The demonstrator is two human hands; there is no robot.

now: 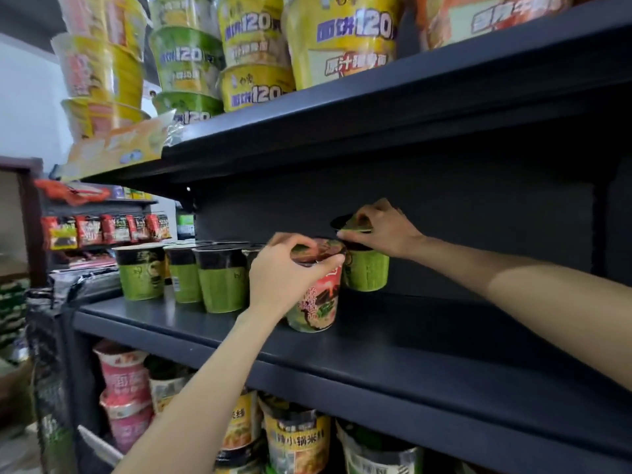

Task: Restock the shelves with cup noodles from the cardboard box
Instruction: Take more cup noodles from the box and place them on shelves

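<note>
Both hands reach onto the middle shelf (376, 340), a dark board that crosses the frame from centre left to lower right. Left hand (284, 268), near the centre of the frame, has its fingers curled over the lid and rim of a red cup of noodles (316, 295) that stands on the shelf, thumb on the near side. Right hand (379, 230), just right of centre and slightly higher, grips the top of a green cup (367, 270) — fingers over the lid, thumb pressed along the rim — and this cup sits just behind and to the right of the red one, close enough that they seem to touch.

Across the top of the frame the upper shelf (410, 97) carries stacked yellow and green noodle bowls (253, 53). At the bottom, the lower shelf holds pink cups (124, 381) and yellow-labelled cups (297, 439). Left of the hands stands a row of green cups (219, 282) with black upper bands, upright and side by side. Farther back at the left edge, red snack packets (106, 229) hang on another rack — blurred.
</note>
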